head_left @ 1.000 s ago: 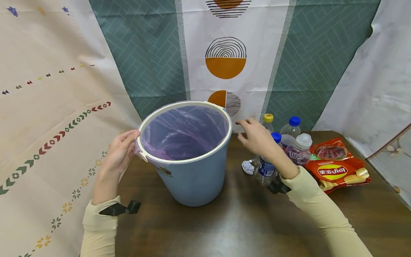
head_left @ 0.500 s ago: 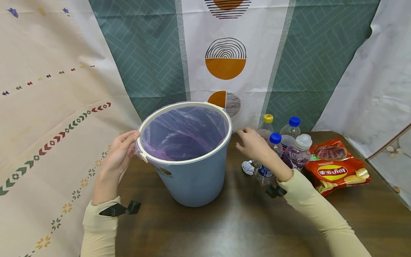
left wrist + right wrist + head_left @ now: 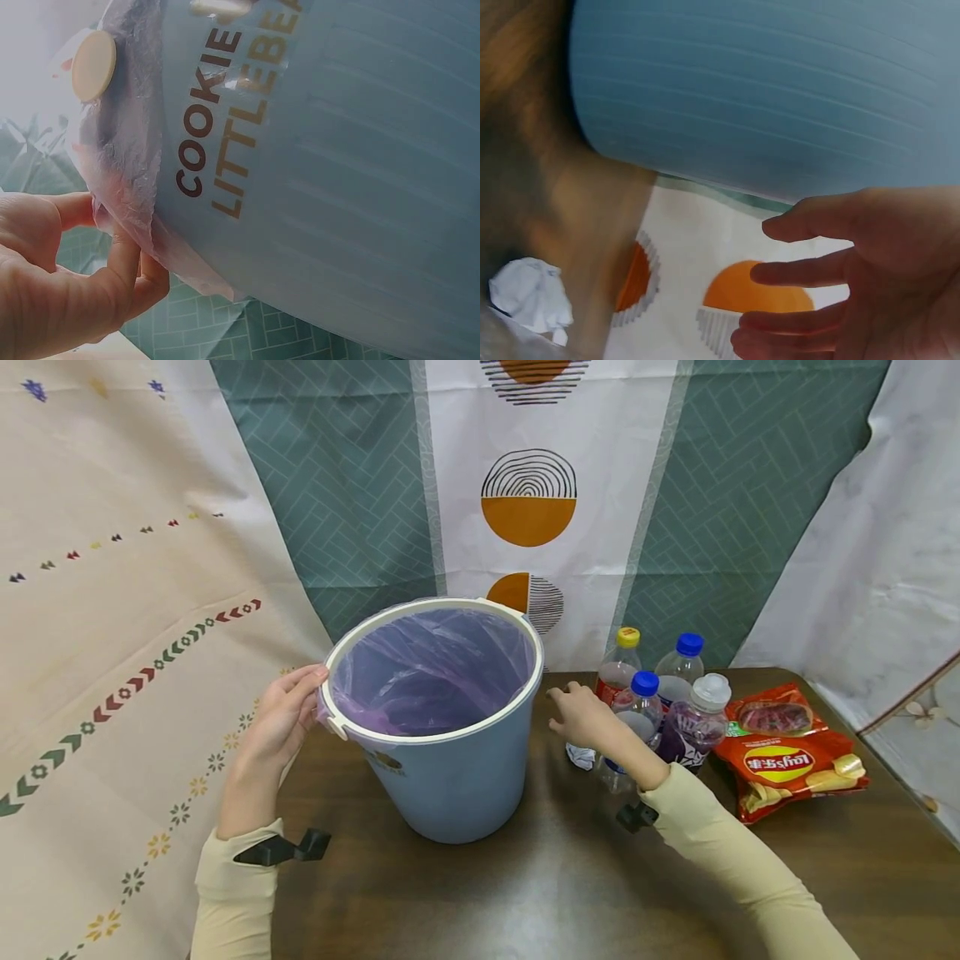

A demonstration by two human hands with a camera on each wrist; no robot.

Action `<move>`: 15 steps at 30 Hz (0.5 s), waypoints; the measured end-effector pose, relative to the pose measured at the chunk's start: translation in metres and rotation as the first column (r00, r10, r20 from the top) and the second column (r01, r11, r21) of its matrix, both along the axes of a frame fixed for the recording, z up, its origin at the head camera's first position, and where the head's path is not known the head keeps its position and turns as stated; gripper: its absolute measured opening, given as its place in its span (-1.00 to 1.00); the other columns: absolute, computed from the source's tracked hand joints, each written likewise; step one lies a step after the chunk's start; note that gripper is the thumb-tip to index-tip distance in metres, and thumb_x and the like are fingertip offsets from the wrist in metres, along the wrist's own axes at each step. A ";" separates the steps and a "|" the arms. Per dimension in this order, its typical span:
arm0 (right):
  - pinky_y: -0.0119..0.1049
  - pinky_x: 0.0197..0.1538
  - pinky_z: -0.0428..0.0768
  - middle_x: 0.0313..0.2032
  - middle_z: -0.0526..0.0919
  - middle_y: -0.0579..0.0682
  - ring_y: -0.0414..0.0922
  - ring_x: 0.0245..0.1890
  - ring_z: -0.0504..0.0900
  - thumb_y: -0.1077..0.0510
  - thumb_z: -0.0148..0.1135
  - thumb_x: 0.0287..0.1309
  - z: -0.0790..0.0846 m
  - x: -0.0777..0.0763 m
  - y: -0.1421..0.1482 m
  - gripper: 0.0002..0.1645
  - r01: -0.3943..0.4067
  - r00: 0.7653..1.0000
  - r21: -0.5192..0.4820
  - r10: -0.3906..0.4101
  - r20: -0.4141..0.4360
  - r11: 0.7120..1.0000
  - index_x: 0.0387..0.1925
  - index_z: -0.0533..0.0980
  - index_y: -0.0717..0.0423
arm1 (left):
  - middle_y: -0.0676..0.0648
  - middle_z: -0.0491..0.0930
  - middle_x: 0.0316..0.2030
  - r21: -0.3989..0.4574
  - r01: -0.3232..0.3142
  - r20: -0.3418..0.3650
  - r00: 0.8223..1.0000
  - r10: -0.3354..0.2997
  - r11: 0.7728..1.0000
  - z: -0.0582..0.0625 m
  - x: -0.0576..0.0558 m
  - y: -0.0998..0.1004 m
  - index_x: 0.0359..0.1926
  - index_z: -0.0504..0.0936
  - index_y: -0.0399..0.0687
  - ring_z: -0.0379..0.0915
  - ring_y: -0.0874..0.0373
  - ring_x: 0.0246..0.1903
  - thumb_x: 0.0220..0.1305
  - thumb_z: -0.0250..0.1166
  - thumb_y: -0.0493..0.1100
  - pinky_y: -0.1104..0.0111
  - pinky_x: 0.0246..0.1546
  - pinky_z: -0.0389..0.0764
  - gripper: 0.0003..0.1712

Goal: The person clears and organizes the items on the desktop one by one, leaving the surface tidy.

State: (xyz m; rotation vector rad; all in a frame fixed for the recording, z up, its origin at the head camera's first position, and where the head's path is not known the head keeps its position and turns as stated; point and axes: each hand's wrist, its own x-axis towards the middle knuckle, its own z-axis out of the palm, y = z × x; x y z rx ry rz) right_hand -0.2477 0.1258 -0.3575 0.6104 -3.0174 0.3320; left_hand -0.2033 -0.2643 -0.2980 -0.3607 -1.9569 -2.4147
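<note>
A blue trash can [image 3: 457, 785] with a white rim stands on the table, lined with a thin purple plastic bag [image 3: 375, 714]. My left hand [image 3: 279, 714] grips the can's rim at its left side, thumb and fingers pinching the edge with the bag folded over it. My right hand [image 3: 588, 718] hangs right of the can, fingers spread and relaxed, holding nothing. Just below it lies a crumpled white paper ball [image 3: 581, 757], also seen in the right wrist view as a paper ball [image 3: 531, 296] apart from the fingers.
Right of the right hand stand several plastic bottles, among them a yellow-capped bottle [image 3: 618, 664] and a purple-labelled bottle [image 3: 692, 727]. One clear bottle [image 3: 615, 777] is partly hidden by the forearm. A red chip bag [image 3: 795, 768] lies farther right. A patterned curtain [image 3: 375, 485] hangs behind.
My right hand has moved down beside the trash can, from near rim height to just above the paper ball. My left hand has stayed on the rim.
</note>
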 end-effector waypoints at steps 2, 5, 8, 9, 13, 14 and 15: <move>0.08 -0.01 0.51 -0.02 0.44 0.34 0.23 0.00 0.44 0.07 0.18 0.11 -0.004 0.000 -0.001 -0.43 0.005 0.999 0.025 -0.006 0.044 1.000 0.13 0.36 0.24 | 0.07 0.58 -0.49 -0.012 -0.004 0.003 1.000 0.004 1.000 0.000 0.001 0.000 -0.22 0.52 -0.19 0.51 0.35 -0.53 0.33 0.04 -0.25 0.57 -0.58 0.52 -0.85; 0.11 0.03 0.48 0.04 0.39 0.37 0.27 0.05 0.39 0.06 0.20 0.11 -0.011 -0.003 -0.002 -0.38 0.001 0.993 0.079 -0.010 0.120 0.997 0.18 0.31 0.22 | 0.07 0.58 -0.47 -0.009 -0.001 0.000 1.000 0.001 1.000 0.001 0.001 0.000 -0.22 0.53 -0.19 0.51 0.35 -0.52 0.34 0.03 -0.25 0.57 -0.57 0.52 -0.85; 0.13 0.07 0.43 0.09 0.34 0.41 0.31 0.09 0.33 0.07 0.22 0.09 -0.018 -0.007 -0.001 -0.31 -0.043 0.979 0.151 0.011 0.203 0.988 0.22 0.26 0.23 | 0.06 0.59 -0.47 0.006 0.004 -0.002 1.000 -0.004 1.000 0.001 0.000 0.000 -0.23 0.54 -0.19 0.51 0.35 -0.53 0.34 0.02 -0.26 0.57 -0.58 0.51 -0.84; 0.13 0.09 0.41 0.11 0.32 0.41 0.31 0.10 0.32 0.08 0.22 0.09 -0.021 -0.008 0.000 -0.30 -0.061 0.973 0.168 0.021 0.228 0.984 0.23 0.24 0.23 | 0.06 0.59 -0.48 0.008 0.006 -0.003 1.000 -0.006 1.000 0.001 0.000 0.001 -0.22 0.54 -0.19 0.50 0.35 -0.54 0.34 0.02 -0.26 0.57 -0.59 0.51 -0.84; 0.12 0.12 0.38 0.12 0.30 0.43 0.33 0.10 0.30 0.12 0.24 0.05 -0.033 -0.009 0.003 -0.27 -0.099 0.965 0.197 0.046 0.258 0.975 0.23 0.23 0.26 | 0.07 0.58 -0.48 -0.001 0.005 0.003 1.000 -0.005 1.000 0.000 0.001 0.001 -0.21 0.53 -0.18 0.49 0.36 -0.55 0.34 0.02 -0.25 0.57 -0.59 0.50 -0.84; 0.12 0.11 0.39 0.12 0.30 0.43 0.32 0.10 0.30 0.13 0.24 0.04 -0.036 -0.010 0.004 -0.27 -0.097 0.965 0.196 0.044 0.259 0.976 0.23 0.23 0.27 | 0.07 0.58 -0.48 -0.004 0.004 0.005 1.000 -0.004 1.000 0.000 0.001 0.001 -0.21 0.52 -0.18 0.49 0.36 -0.55 0.34 0.02 -0.25 0.58 -0.59 0.50 -0.85; 0.12 0.12 0.38 0.11 0.30 0.43 0.32 0.10 0.29 0.14 0.24 0.04 -0.038 -0.011 0.005 -0.27 -0.095 0.966 0.195 0.042 0.257 0.976 0.23 0.23 0.27 | 0.07 0.58 -0.48 -0.005 0.003 0.005 1.000 -0.003 1.000 0.000 0.001 0.001 -0.21 0.52 -0.18 0.49 0.36 -0.54 0.34 0.02 -0.25 0.58 -0.59 0.50 -0.85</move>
